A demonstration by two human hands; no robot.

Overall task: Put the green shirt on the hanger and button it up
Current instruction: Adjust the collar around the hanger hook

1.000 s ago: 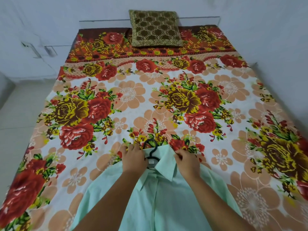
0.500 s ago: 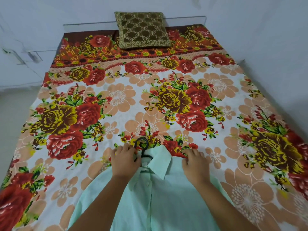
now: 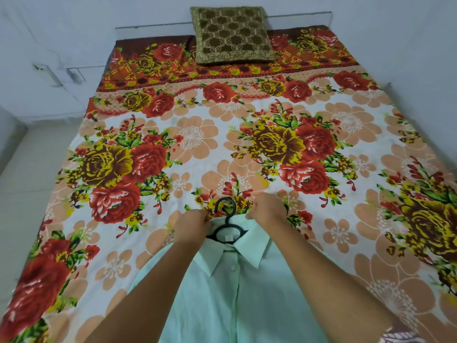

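A pale green shirt lies front side up on the bed, its placket closed and its collar spread open. A black plastic hanger sits inside the neck, with its hook poking out past the collar onto the bedspread. My left hand pinches the back of the collar left of the hook. My right hand grips the collar's back edge right of the hook. Both forearms cross the shirt's shoulders and hide them.
The bed carries a floral bedspread in red, yellow and peach. An olive patterned cushion leans at the headboard. White walls close the far and right sides. Pale floor runs along the left.
Both hands have shifted up to the back of the collar beside the hook. The collar now lies spread open, showing more of the hanger and the neck label.
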